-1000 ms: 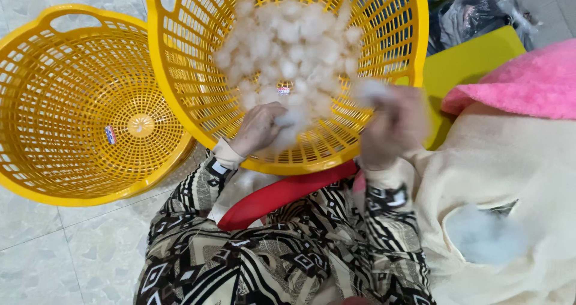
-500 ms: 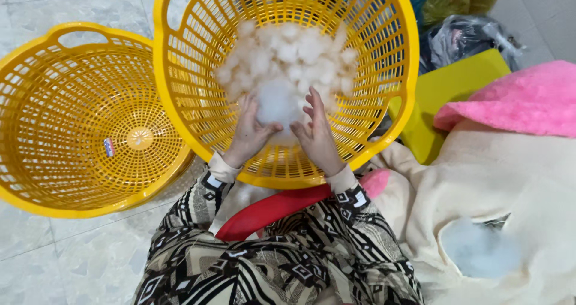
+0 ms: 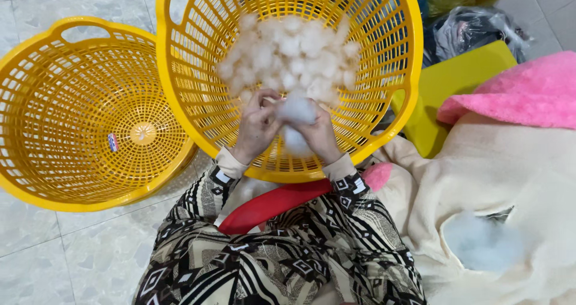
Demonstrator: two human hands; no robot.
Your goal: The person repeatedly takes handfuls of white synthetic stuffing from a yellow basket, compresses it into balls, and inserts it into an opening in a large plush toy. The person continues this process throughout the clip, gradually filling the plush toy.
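My left hand [image 3: 257, 126] and my right hand [image 3: 319, 135] are together over the near wall of a tilted yellow basket [image 3: 180, 89], both gripping one clump of white stuffing [image 3: 295, 110]. A pile of white stuffing tufts [image 3: 294, 53] fills the back of that basket. Both sleeves carry a black and cream pattern.
A second yellow basket [image 3: 66, 77], with nothing in it, lies to the left on the tiled floor. At the right lies a cream plush toy [image 3: 510, 179] with an open hole showing stuffing [image 3: 483, 245], under a pink cloth [image 3: 522, 92]. A yellow-green board [image 3: 456, 83] and plastic bags [image 3: 468, 29] sit behind.
My hands were apart a second ago with the right one raised; they came together in the basket and now clutch a clump of stuffing between them, nearer the rim.
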